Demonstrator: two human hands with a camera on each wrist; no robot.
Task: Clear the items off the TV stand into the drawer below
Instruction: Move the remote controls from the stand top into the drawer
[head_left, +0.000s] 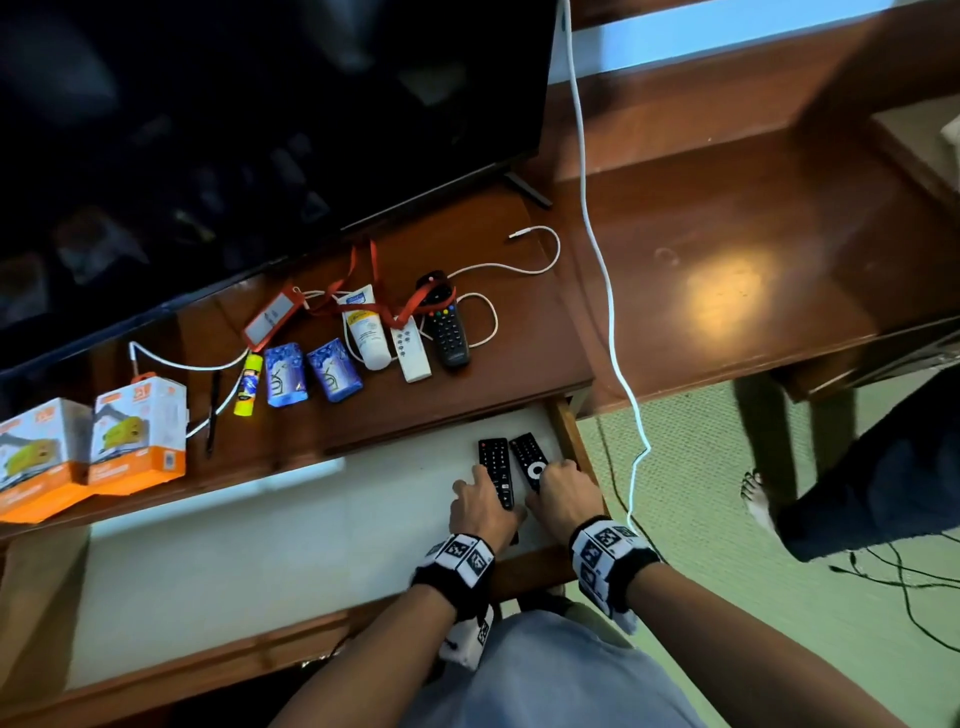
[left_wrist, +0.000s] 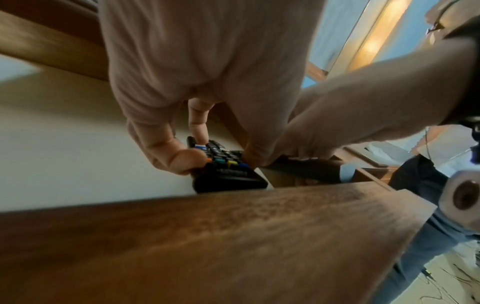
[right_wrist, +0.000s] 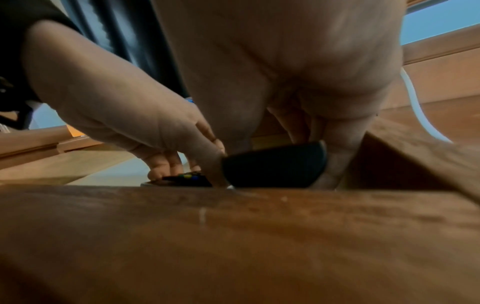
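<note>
The drawer (head_left: 260, 545) below the TV stand (head_left: 493, 374) stands pulled out, lined in white. Two black remotes lie side by side at its right end. My left hand (head_left: 480, 506) grips the left remote (head_left: 494, 462) (left_wrist: 228, 170), thumb at its side and a finger on the buttons. My right hand (head_left: 563, 496) (right_wrist: 298, 127) grips the right remote (head_left: 529, 457) (right_wrist: 275, 166) near its rear end. On the stand lie a black remote (head_left: 449, 325), a white remote (head_left: 413, 348), a cream tube (head_left: 366, 330), two blue packs (head_left: 284, 374), a glue stick (head_left: 247, 384), a lanyard card (head_left: 272, 319), a pen (head_left: 212, 410) and two orange boxes (head_left: 140, 431).
The TV (head_left: 260, 104) stands at the back of the stand. A white cable (head_left: 519, 265) winds among the items and a second white cable (head_left: 618, 364) hangs down past the drawer's right side. A wooden desk (head_left: 727, 260) adjoins on the right. Another person's bare foot (head_left: 758, 499) stands on the floor.
</note>
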